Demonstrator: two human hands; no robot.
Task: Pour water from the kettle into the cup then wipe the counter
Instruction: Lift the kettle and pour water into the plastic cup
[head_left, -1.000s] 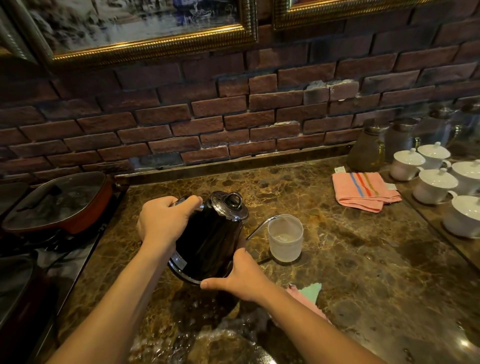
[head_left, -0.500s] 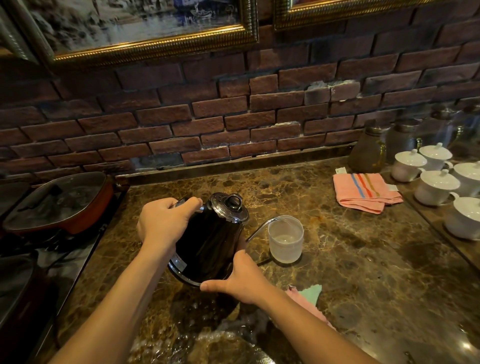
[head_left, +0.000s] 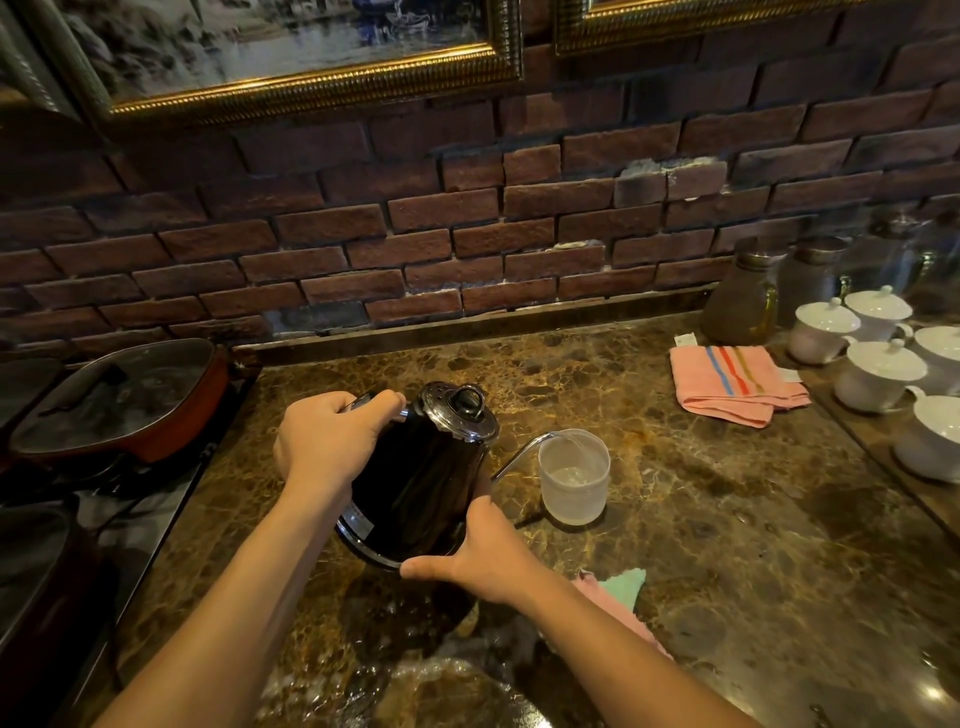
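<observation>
A black kettle (head_left: 421, 488) with a chrome lid is tilted to the right above the brown marble counter (head_left: 727, 545). My left hand (head_left: 324, 439) grips its handle. My right hand (head_left: 483, 558) supports its lower edge. The thin gooseneck spout reaches over the rim of a translucent plastic cup (head_left: 574, 475), and a thin stream of water runs into it. The cup holds a little water. A pink and green cloth (head_left: 618, 592) lies on the counter, partly hidden under my right forearm.
A folded pink striped towel (head_left: 737, 384) lies at the back right. White lidded cups (head_left: 883, 369) and glass jars (head_left: 743, 301) stand along the right edge. A red lidded pan (head_left: 119, 400) sits at the left on a dark stove. A wet patch (head_left: 415, 670) shows near the front.
The kettle has tipped slightly further toward the cup and water now flows from the spout. Both hands keep their hold.
</observation>
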